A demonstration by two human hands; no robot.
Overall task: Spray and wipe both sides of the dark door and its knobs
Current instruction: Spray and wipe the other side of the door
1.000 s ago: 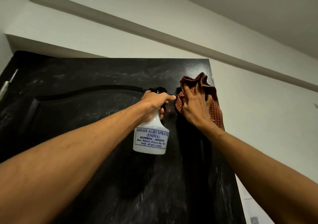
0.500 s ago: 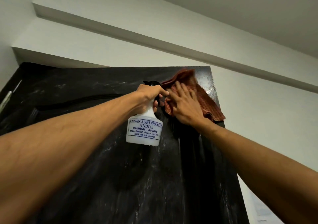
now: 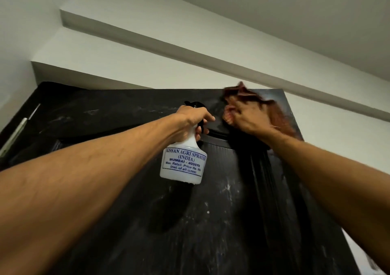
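The dark door (image 3: 211, 222) fills the lower frame, streaked with pale smears; no knob is in view. My left hand (image 3: 192, 122) grips the neck of a white spray bottle (image 3: 183, 162) with a black trigger head, held up against the door's upper panel. To its right, my right hand (image 3: 249, 116) presses a reddish checked cloth (image 3: 274, 114) flat against the door near its top right corner. The cloth is blurred with motion and partly hidden under the hand.
White wall and a ceiling beam (image 3: 190, 48) lie above the door. A metal hinge or latch piece (image 3: 19, 131) shows at the door's left edge. Bare white wall (image 3: 348, 158) runs to the right of the door.
My right hand has swept the cloth along the door's top right area, first left, then back toward the corner. The left hand keeps the bottle in much the same place. The view has tilted upward.
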